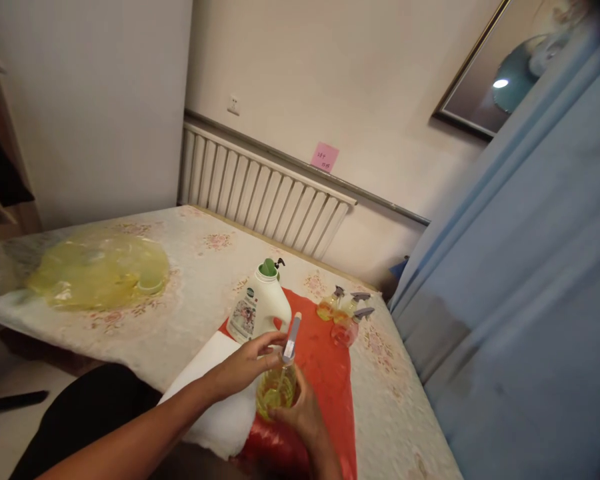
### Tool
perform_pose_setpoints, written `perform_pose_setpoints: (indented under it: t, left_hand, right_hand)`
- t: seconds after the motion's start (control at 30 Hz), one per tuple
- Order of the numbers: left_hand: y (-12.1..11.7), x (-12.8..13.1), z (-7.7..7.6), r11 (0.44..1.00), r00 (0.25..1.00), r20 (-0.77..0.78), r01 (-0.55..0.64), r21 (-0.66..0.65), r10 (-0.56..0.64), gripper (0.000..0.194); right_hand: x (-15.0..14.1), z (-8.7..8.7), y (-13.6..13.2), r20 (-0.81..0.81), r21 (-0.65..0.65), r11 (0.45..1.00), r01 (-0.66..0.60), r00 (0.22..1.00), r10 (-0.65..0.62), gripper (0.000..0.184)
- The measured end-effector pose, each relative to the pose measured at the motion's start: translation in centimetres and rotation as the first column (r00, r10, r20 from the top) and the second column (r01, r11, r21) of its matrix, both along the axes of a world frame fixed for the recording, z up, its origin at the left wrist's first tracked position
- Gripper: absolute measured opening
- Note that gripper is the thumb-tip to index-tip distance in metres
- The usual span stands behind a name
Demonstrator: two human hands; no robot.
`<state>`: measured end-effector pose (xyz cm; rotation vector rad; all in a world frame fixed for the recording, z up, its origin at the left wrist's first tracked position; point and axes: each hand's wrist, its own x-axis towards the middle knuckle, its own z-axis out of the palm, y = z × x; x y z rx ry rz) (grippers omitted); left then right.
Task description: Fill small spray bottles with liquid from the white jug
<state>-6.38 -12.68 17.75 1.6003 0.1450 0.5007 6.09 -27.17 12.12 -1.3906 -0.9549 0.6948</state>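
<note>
A clear spray bottle (276,395) with yellow liquid inside is held in front of me, tilted a little. My right hand (304,412) wraps round its body from the right. My left hand (247,363) has its fingers at the neck, pinching the collar of the grey and white trigger sprayer (292,339). A thin tube runs down inside the bottle. Just beyond my left hand stands a large white jug (255,308), its green-rimmed mouth uncapped. Beneath the bottle lie a red cloth (330,380) and a white towel (220,413).
Several spray bottles (345,330) with grey triggers stand at the red cloth's far right corner. A yellow plastic bag (100,270) and a greenish round cap (151,283) lie at left on the floral table cover (195,267). A blue curtain (520,267) hangs at right.
</note>
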Motion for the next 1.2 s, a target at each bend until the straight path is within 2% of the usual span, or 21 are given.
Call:
perform_pose_setpoints:
  t: [0.07, 0.13, 0.33, 0.53, 0.67, 0.8, 0.9, 1.0, 1.1, 1.2]
  left_hand:
    - [-0.3, -0.3, 0.8, 0.997, 0.997, -0.008, 0.074, -0.019, -0.074, 0.041]
    - [-0.6, -0.4, 1.0, 0.994, 0.995, -0.020, 0.100, -0.031, -0.101, 0.034]
    - [-1.1, -0.5, 0.5, 0.982, 0.996, -0.021, 0.081, -0.173, -0.086, 0.025]
    - [-2.2, -0.2, 0.9, 0.963, 0.999, 0.014, 0.046, -0.265, -0.044, 0.023]
    - [-2.9, 0.3, 0.6, 0.958, 0.997, 0.061, -0.027, -0.286, 0.046, 0.021]
    - [-3.5, 0.7, 0.2, 0.954, 0.970, 0.078, -0.207, -0.215, 0.229, 0.017]
    - [-3.9, 0.8, 0.3, 0.944, 0.962, 0.047, -0.252, -0.213, 0.267, 0.023]
    - [-3.7, 0.4, 0.9, 0.955, 0.978, -0.008, -0.208, -0.210, 0.211, 0.027]
    - [-3.0, -0.3, 1.5, 0.983, 0.999, -0.013, -0.035, -0.181, 0.033, 0.031]
    - [-2.2, -0.9, 1.6, 0.972, 0.993, -0.003, 0.116, -0.205, -0.120, 0.031]
  right_hand:
    - [-0.8, -0.1, -0.3, -0.003, -0.004, 1.000, -0.006, 1.000, 0.006, 0.078]
    - [-1.3, -0.2, -0.6, -0.002, -0.005, 1.000, -0.018, 1.000, 0.018, 0.077]
    - [-1.8, 0.0, -0.7, -0.003, -0.041, 0.995, -0.089, 0.996, 0.089, 0.075]
    - [-2.1, -0.1, -1.0, -0.035, -0.058, 0.995, -0.076, 0.997, 0.074, 0.068]
    - [-2.2, -0.5, -1.1, -0.036, -0.058, 0.997, -0.045, 0.998, 0.043, 0.057]
    - [-2.1, -0.7, -0.9, 0.008, -0.061, 0.998, -0.013, 1.000, 0.013, 0.060]
    - [-2.0, -0.7, -0.8, 0.019, -0.084, 0.996, -0.009, 1.000, 0.011, 0.062]
    - [-2.0, -0.3, -0.9, 0.025, -0.077, 0.997, -0.005, 1.000, 0.006, 0.069]
    - [-2.1, 0.2, -1.0, 0.024, -0.023, 0.999, -0.037, 0.999, 0.037, 0.073]
    - [-2.1, 0.6, -1.2, 0.027, -0.030, 0.999, -0.030, 0.999, 0.031, 0.071]
